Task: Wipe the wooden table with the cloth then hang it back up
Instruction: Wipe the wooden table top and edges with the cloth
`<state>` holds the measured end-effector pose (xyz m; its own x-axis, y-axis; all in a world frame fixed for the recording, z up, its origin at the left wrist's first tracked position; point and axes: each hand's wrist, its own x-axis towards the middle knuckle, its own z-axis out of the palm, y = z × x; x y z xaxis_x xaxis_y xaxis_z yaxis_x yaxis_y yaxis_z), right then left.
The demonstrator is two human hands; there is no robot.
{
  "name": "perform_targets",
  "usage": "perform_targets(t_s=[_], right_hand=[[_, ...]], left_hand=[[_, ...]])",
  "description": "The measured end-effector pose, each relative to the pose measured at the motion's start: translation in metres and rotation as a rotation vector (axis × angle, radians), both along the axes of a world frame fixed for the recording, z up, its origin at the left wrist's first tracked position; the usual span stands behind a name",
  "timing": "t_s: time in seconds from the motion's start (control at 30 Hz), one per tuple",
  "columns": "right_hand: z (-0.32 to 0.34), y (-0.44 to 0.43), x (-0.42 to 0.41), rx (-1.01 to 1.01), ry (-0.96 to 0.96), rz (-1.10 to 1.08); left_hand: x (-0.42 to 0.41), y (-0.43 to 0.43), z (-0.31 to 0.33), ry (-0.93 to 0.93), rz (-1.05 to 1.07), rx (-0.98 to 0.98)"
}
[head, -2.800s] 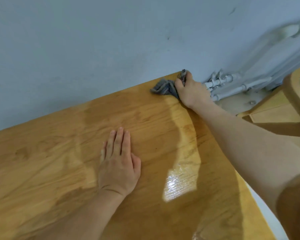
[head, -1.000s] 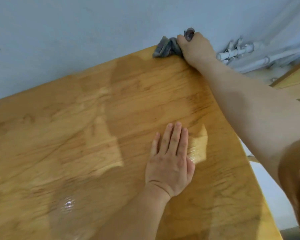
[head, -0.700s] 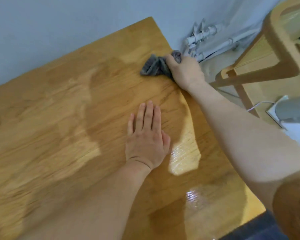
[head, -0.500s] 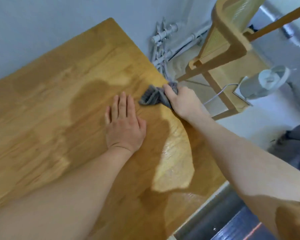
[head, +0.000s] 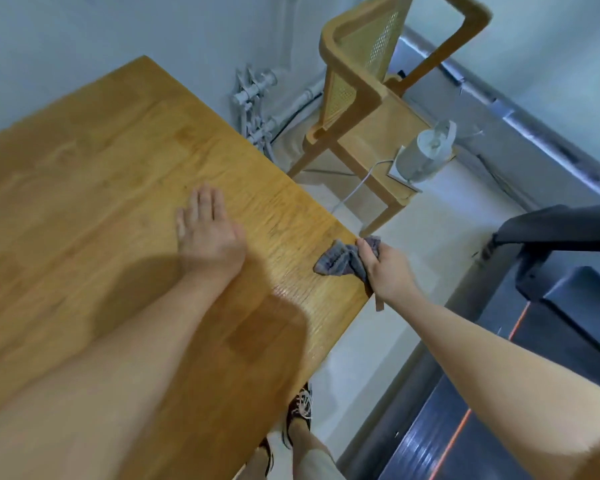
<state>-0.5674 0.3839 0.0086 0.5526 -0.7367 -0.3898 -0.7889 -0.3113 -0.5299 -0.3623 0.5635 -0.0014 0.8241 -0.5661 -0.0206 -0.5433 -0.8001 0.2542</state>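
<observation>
Cloth (head: 340, 261), gripped bunched in the right hand (head: 387, 271), wipes the side edge of the desk (head: 101, 150), while the left hand (head: 210, 237) lies spread flat, likely bracing.

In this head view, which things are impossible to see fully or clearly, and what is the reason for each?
Head view only:
- cloth: partly hidden inside the gripping right hand.
- wooden table: cut off by the left and bottom edges; the left forearm covers more.
- left hand: blurred, finger detail unclear.
- white device on the chair: too blurred to identify.
- hanging place for the cloth: none in view.
</observation>
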Motion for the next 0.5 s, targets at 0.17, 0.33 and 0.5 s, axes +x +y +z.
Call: perform_targets(t_s=[0.17, 0.33, 0.5], right_hand=[[0.006, -0.014, 0.035, -0.217, 0.096, 0.308], [0.000, -0.012, 0.102, -0.013, 0.021, 0.325], [0.005, -0.032, 0.044, 0.175, -0.060, 0.300]], left_hand=[[-0.091, -0.023, -0.002, 0.038, -0.188, 0.059], [-0.084, -0.019, -0.005, -0.021, -0.156, 0.085], [-0.090, -0.025, -0.002, -0.031, -0.149, 0.083]])
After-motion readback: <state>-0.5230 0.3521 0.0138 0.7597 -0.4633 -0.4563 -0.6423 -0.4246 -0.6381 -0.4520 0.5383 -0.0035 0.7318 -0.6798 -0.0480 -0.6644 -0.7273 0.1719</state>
